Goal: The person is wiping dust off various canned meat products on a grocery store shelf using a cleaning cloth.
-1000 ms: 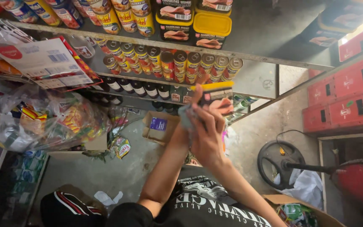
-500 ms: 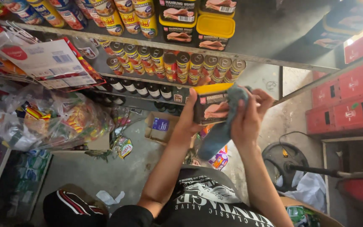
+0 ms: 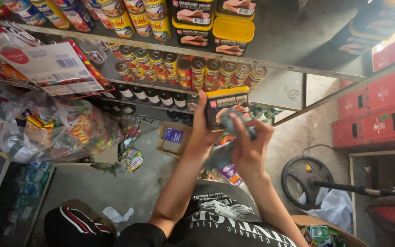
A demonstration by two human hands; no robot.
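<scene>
Left hand (image 3: pixel 203 132): grip closed round the left edge of a rectangular luncheon-meat tin (image 3: pixel 226 106), thumb up along the tin's side, remaining fingers hidden behind it; the tin is held upright in the air with its printed black front turned to the camera and its yellow top edge uppermost, long axis running roughly left to right. Right hand (image 3: pixel 248 145): grip closed on a bunched blue-grey cloth (image 3: pixel 232 129), fingers curled over the wad and pressing it against the lower right of the tin's front; a loose tail of the cloth hangs down between the two forearms. Relation: the tin lies just above and to the left of the right grip, touching it through the cloth, so both hands meet on the same item, the left one bearing it and the right one only laid against it. Above, well apart from the hands: a grey metal shelf (image 3: pixel 293 64) carrying stacked luncheon-meat tins of the same kind (image 3: pixel 232 33) and round cans (image 3: pixel 129 20). Directly behind the held tin: a lower shelf row of small round cans (image 3: pixel 190 71), with dark bottles (image 3: pixel 154 96) beneath. Left: clear plastic bags of packaged snacks (image 3: pixel 60 132). Right: red plastic crates (image 3: pixel 376 110). Below: concrete floor (image 3: pixel 129 187), an open cardboard box (image 3: pixel 172 137).
</scene>
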